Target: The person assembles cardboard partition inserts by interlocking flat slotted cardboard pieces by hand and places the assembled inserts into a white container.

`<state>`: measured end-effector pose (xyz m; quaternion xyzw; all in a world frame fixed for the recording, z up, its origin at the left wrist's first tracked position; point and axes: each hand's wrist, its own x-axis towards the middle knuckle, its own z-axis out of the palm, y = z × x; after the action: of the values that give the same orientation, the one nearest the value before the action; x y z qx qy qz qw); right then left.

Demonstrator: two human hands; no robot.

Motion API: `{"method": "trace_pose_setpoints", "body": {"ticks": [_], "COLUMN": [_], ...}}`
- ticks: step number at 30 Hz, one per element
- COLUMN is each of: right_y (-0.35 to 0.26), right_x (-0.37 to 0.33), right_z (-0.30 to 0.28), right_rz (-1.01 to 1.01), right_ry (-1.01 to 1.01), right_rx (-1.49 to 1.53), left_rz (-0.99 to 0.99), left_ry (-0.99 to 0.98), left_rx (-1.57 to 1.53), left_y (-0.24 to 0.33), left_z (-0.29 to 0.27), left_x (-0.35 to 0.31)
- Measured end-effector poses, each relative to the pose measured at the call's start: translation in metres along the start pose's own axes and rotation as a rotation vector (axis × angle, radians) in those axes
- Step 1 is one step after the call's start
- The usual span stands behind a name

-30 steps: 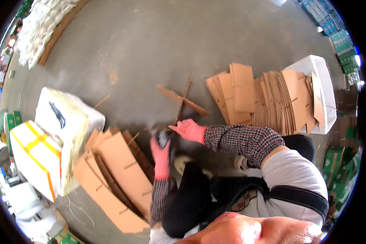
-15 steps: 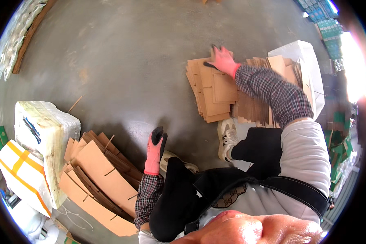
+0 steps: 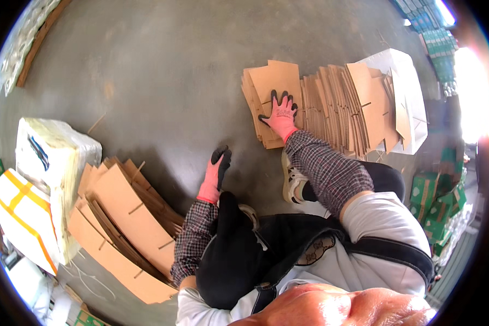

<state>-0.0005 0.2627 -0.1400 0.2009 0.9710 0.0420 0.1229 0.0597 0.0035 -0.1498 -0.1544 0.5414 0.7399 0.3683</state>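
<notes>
Right hand (image 3: 282, 114): palm down on the top slotted cardboard divider (image 3: 281, 76) at the near-body end of the right-hand row, fingers spread apart and pointing away from body, thumb out to the left; pressed on the surface, not clamped on anything. Right forearm in checked sleeve (image 3: 331, 165) runs diagonally up-left from the elbow, over the right knee side

Left hand (image 3: 215, 174): raised over the floor (image 3: 163, 98), nothing visible in it, fingers half curled and pointing away from body; cannot tell if thumb and fingertips meet. Left forearm near upright in frame, beside the left knee

Both hands in pink gloves with black fingertips, well apart. Row of cardboard dividers (image 3: 331, 108) leans right toward a white box (image 3: 413, 108). 2nd cardboard stack (image 3: 130, 198), longer slotted strips, lies left of the left forearm; taped white box (image 3: 24, 204) further left
</notes>
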Motion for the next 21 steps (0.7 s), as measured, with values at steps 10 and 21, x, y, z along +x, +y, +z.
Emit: {"method": "trace_pose_setpoints", "body": {"ticks": [10,21], "right_y": [0.000,0.052], "right_x": [-0.033,0.027], "right_z": [-0.009,-0.018], "right_rz": [-0.003,-0.186], "right_ry": [0.036,0.007], "right_rx": [0.045,0.591], "left_rz": [0.383,0.448], "left_ry": [0.808,1.190], "left_rx": [1.233,1.276], "left_y": [0.078,0.097], "left_z": [-0.027,-0.093], "left_x": [-0.117,-0.230]}}
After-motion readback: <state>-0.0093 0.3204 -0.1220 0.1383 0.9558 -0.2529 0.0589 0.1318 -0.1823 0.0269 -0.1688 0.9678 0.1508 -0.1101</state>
